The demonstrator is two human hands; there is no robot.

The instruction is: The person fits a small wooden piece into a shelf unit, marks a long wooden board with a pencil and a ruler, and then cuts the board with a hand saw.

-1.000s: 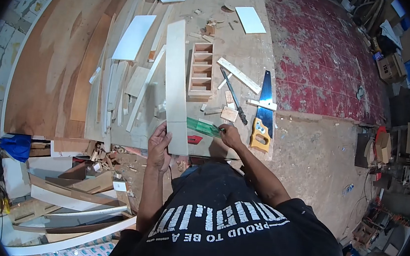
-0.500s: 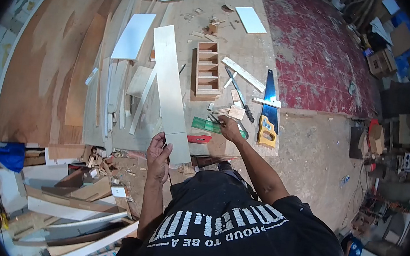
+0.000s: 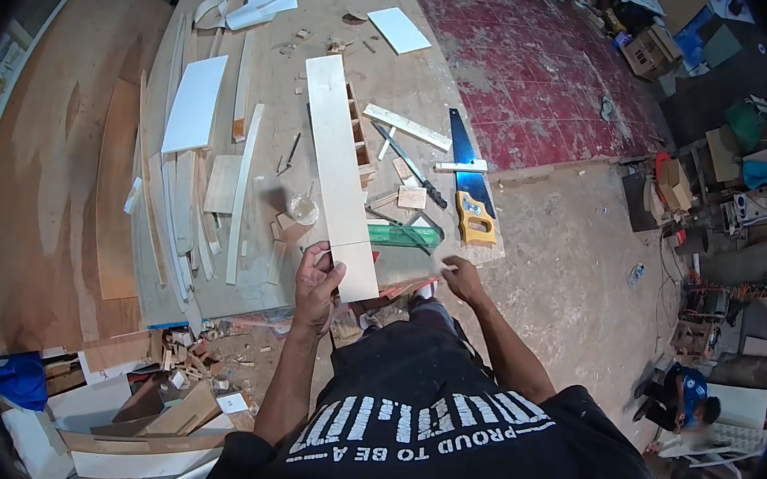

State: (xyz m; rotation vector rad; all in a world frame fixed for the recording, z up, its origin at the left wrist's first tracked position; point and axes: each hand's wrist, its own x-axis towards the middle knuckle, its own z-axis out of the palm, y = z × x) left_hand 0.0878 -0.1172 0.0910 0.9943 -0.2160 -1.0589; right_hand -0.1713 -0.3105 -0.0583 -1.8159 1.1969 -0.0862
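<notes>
My left hand (image 3: 317, 287) grips a long thin wooden board (image 3: 336, 152) by its near end, thumb on top and fingers at the left edge. A dark line runs across the board just above the thumb. The board slants away over the table and partly covers a wooden compartment box (image 3: 365, 171). Off the table's near right corner, my right hand (image 3: 463, 280) has its fingers curled; whatever is in them, if anything, cannot be made out. Just left of it lies a green ruler (image 3: 398, 234), with a thin dark stick across it.
A handsaw with a yellow handle (image 3: 475, 219) rests at the table's right edge. White panels (image 3: 195, 103), wood strips and a clear jar (image 3: 303, 209) lie on the workbench (image 3: 280, 63). Wood offcuts (image 3: 187, 415) are piled at lower left. Another person (image 3: 687, 398) sits at far right.
My right hand has left the green ruler and moved right, toward the table corner. The board in my left hand has shifted right and now overlaps the compartment box. My view has turned.
</notes>
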